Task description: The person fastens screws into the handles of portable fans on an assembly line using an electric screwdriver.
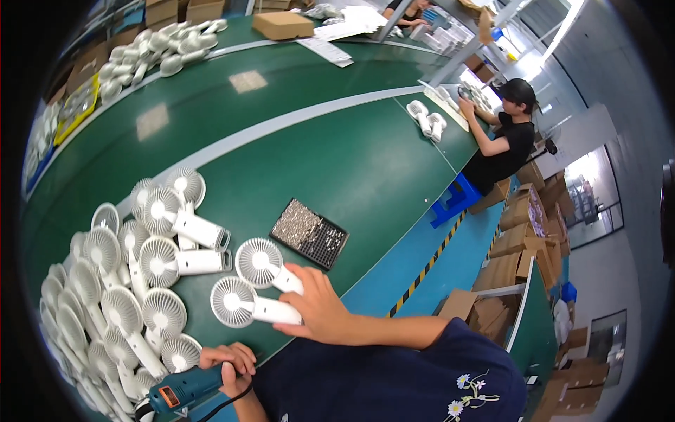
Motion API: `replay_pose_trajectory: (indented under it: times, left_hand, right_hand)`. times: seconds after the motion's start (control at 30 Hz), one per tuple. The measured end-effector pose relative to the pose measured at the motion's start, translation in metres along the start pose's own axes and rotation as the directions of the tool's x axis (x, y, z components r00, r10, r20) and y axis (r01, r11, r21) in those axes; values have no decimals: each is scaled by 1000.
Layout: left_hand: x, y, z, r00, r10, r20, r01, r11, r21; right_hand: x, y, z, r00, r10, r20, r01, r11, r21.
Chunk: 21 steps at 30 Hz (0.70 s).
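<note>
My right hand point(320, 306) is closed around the handles of two white handheld fans. The upper fan point(259, 263) and the lower fan point(233, 302) lie side by side, their round grilles pointing left, over the green table. At the table's near edge my left hand point(230, 362) grips the rear end of a teal electric screwdriver point(186, 387), whose black cord trails below. The screwdriver's front points left toward the fans. A big heap of white handheld fans point(102, 250) covers the table's left side. Beyond my right hand lies a black tray point(325, 239) with many small metal screws.
A grey strip point(260, 130) curves across the green table. More white fan parts point(151, 53) are piled at the far left near a yellow bin point(77, 109) and a cardboard box point(283, 26). A co-worker point(510, 133) sits on a blue stool point(455, 200) at the right; two fans point(427, 121) lie nearby.
</note>
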<state>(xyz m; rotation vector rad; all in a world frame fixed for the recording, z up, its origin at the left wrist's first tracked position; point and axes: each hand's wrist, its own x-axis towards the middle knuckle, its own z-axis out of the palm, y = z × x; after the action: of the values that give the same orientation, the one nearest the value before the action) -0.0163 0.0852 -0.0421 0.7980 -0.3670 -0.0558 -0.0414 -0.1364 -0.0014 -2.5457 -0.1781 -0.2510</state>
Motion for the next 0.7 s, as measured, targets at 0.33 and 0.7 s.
replay_pose_trajectory:
  times: [0.33, 0.7]
  left_hand:
    - [8, 6, -4, 994, -29, -101, 32, 999, 25]
    - [9, 25, 4, 918, -316, -239, 322, 947, -16]
  right_hand:
    - [11, 92, -113, 931, 114, -347, -180, 970, -165]
    - [101, 423, -177, 710, 372, -598, -650, 673, -353]
